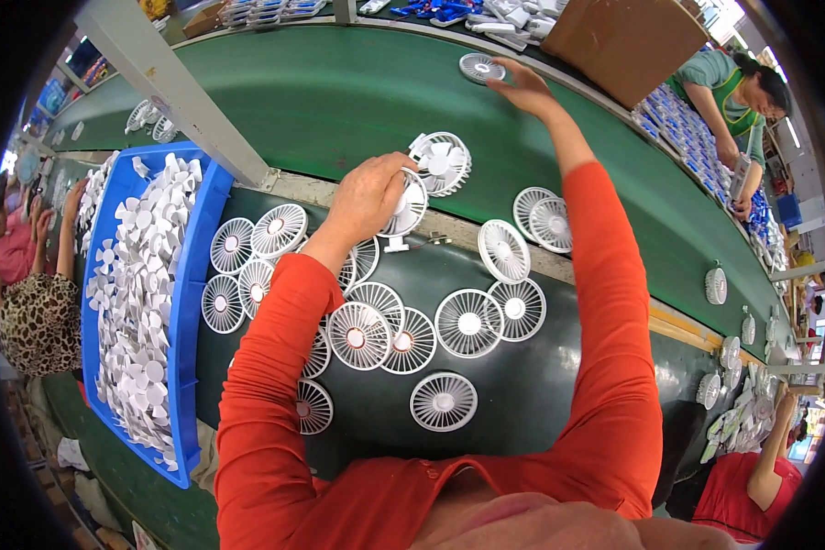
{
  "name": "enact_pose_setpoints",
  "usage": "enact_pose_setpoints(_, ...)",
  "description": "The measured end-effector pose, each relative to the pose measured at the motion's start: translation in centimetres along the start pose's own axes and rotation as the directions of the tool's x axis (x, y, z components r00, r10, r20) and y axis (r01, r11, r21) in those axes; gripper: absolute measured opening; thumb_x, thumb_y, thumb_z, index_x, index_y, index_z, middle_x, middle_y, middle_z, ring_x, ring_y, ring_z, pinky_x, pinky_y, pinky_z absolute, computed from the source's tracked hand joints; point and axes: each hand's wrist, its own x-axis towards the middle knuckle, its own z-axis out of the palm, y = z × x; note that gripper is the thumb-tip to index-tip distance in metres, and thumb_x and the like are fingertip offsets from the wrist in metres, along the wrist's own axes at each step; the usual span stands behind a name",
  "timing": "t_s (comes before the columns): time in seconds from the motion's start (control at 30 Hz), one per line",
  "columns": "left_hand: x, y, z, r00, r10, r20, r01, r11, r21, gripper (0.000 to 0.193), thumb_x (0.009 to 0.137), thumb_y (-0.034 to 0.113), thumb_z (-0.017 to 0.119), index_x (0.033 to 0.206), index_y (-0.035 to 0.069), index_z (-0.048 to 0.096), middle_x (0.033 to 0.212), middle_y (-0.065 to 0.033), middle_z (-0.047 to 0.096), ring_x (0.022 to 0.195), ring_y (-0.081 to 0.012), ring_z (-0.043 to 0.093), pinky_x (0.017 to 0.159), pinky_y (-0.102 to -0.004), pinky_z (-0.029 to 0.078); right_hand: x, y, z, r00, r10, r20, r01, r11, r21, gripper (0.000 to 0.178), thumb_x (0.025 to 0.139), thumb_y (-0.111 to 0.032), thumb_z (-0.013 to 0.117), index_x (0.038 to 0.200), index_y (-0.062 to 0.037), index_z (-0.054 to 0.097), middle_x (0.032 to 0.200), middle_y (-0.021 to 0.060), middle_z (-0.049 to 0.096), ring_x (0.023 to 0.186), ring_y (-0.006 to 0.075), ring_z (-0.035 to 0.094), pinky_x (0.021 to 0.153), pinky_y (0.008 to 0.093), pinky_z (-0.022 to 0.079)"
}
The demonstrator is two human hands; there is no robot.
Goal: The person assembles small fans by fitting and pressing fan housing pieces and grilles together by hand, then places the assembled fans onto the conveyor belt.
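My left hand (368,197) is closed on a white fan head (407,209) at the near edge of the green conveyor belt. A small white piece and thin wires show below that fan head. Just beyond it, another white fan head with blades (443,163) lies on the belt. My right hand (528,91) reaches far over the belt with its fingers apart, beside a round white grille (478,68); whether they touch is unclear. Several white fan grilles (468,323) lie on the dark bench before me, some overlapping, some partly behind my left arm.
A blue bin (192,394) full of white fan blades stands left, by a grey post (179,92). More grilles (543,218) lie along the belt (293,87). A brown carton (623,46) sits across it. Co-workers work at the far right, lower right and left.
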Motion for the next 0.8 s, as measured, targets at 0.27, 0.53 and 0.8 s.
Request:
enact_pose_setpoints(0.27,-0.6,-0.3,-1.1,1.0,0.007,0.015,-0.007,1.0,0.017,0.017,0.089,0.009,0.047,0.1,0.006,0.059,0.092,-0.0155,0.065,0.088,-0.0361,0.059,0.075,-0.0452,0.047,-1.9,-0.4,3.2,0.999,-0.004,-0.053,-0.015,0.931,-0.364,0.046,0.078,-0.048,0.069,0.111,-0.0167,0.06,0.124,0.0087,0.056,0.114,0.0328,0.052,0.093,0.0458,0.044)
enact_pose_setpoints(0.53,0.6,-0.4,-0.4,0.996,-0.018,0.083,0.022,0.998,-0.057,0.018,0.089,0.009,0.049,0.101,0.006,0.062,0.099,-0.016,0.065,0.093,-0.0369,0.06,0.079,-0.0432,0.048,-17.8,1.0,-3.8,0.973,-0.213,-0.086,0.206,0.975,-0.087,0.019,0.084,-0.02,0.066,0.08,-0.0017,0.067,0.084,0.0159,0.065,0.079,0.0323,0.062,0.07,0.0403,0.05)
enact_pose_setpoints(0.8,0.9,0.0,-1.2,0.99,0.031,0.138,-0.021,0.997,-0.075,0.02,0.09,0.005,0.046,0.102,0.003,0.062,0.095,-0.017,0.065,0.088,-0.0337,0.064,0.077,-0.0359,0.048,-25.8,-4.8,-9.3,0.991,0.001,-0.136,0.009,0.998,0.068,0.03,0.079,-0.034,0.073,0.088,-0.0066,0.066,0.08,0.0149,0.067,0.073,0.0353,0.064,0.064,0.0416,0.049)
